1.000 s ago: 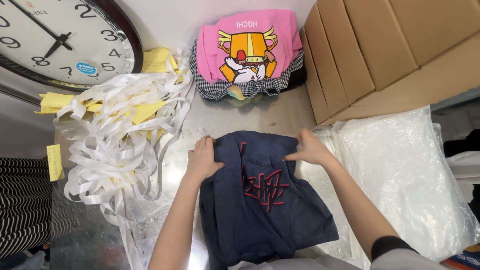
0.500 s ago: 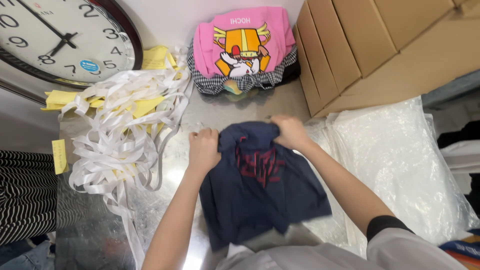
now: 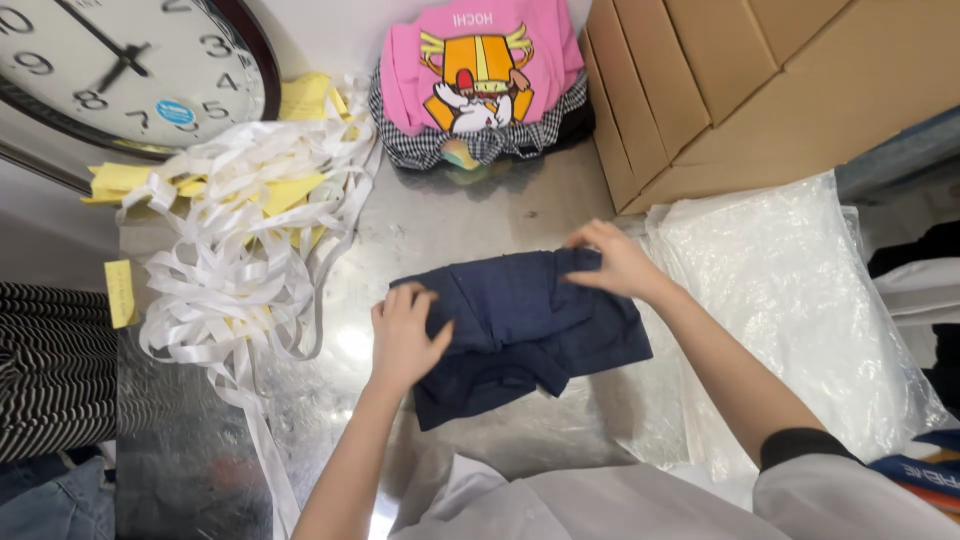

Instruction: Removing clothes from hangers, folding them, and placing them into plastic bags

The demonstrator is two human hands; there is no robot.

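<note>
On the steel table (image 3: 470, 225), a folded navy garment (image 3: 525, 325) lies centred. Left hand (image 3: 405, 335) presses flat, fingers spread, on its left edge; right hand (image 3: 615, 262) pinches the upper right fold.

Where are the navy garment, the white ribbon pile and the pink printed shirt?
navy garment (image 3: 530, 320), head view, on its folded middle.
white ribbon pile (image 3: 235, 250), head view, on the tangled centre.
pink printed shirt (image 3: 480, 60), head view, on the orange print.
</note>
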